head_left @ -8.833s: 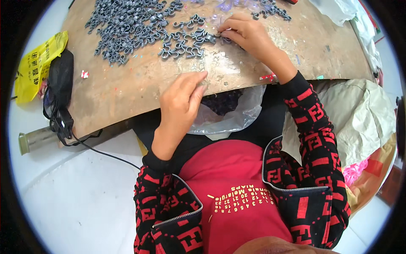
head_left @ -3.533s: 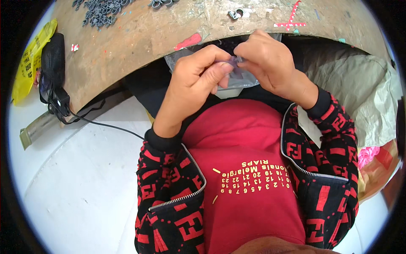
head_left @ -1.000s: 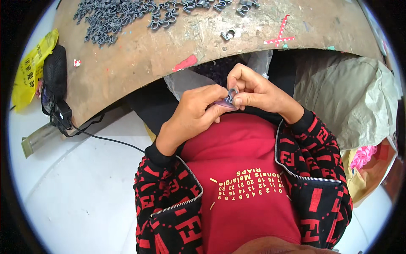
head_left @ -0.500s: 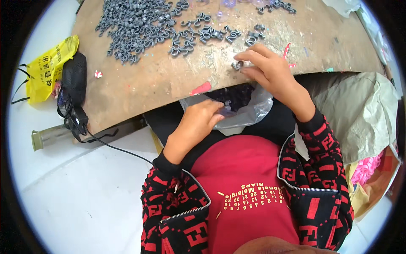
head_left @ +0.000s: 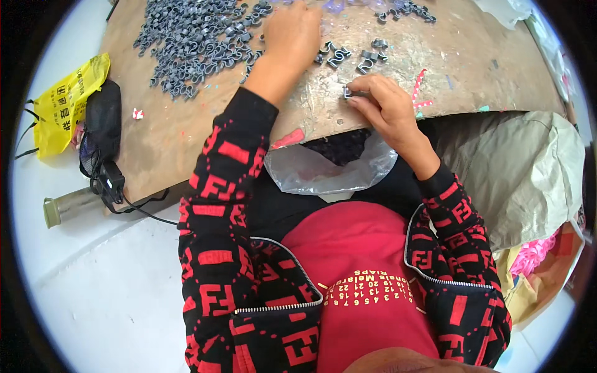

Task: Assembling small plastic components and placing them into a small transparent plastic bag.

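My right hand [head_left: 388,102] is at the table's near edge, pinching a small grey curved clip [head_left: 347,92] between thumb and fingers. My left hand [head_left: 292,37] reaches far over the table, beside the big pile of grey clips [head_left: 193,46]; its fingertips point away and are mostly hidden. Just beyond it lie translucent purple pieces [head_left: 336,5]. A few loose grey clips [head_left: 339,57] lie between my two hands. Below the table edge, an open clear plastic bag [head_left: 320,177] on my lap holds dark pieces [head_left: 342,147].
The worn brown table [head_left: 205,118] has a curved near edge. Red scraps [head_left: 290,137] lie along it. A yellow bag [head_left: 73,102] and a black pouch [head_left: 102,118] with a cable sit at the left. Greyish-green cloth [head_left: 516,174] hangs at the right.
My left hand has moved from the plastic bag forward across the table to the clips. My right hand stays near the edge with the clip, shifted slightly.
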The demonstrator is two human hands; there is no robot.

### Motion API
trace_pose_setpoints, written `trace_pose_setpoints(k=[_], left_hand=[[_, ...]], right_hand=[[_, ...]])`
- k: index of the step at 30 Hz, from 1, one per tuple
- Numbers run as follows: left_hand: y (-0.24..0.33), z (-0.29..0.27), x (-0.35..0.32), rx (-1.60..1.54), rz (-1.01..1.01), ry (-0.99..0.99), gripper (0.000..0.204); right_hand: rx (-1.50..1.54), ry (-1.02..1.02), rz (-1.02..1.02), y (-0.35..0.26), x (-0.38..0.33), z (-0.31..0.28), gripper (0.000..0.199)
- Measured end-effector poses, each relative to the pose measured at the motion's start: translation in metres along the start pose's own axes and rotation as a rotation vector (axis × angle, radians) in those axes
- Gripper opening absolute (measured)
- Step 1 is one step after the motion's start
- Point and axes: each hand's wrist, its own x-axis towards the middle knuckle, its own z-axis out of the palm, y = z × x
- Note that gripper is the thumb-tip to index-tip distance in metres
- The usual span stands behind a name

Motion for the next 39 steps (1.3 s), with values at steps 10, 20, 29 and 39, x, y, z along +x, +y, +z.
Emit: trace_pose_setpoints(k=[10, 20, 29, 39], left_hand=[[0.043, -0.048, -0.039, -0.92, -0.671, -0.046, 0.023], [0.104, -0.104, -0.117, -1.61, -1.221, -0.058, 0.024], [0.113, -0.097, -0.118, -1.868, -1.228, 0.029, 0.026], [0.118, -0.083, -0.132, -1.422, -0.974, -0.049, 0.017]], right_hand=[[0.339, 0.012, 0.241, -0.005, -0.005, -0.005, 0.034], [1.089, -0.088, 0.482, -0.057, -0.031, -0.016, 0.022], [0.937, -0.098, 0.581, -0.073, -0.038, -0.017, 0.02], [0.899, -0.146, 0.553, -0.07, -0.036, -0.019, 0.021]])
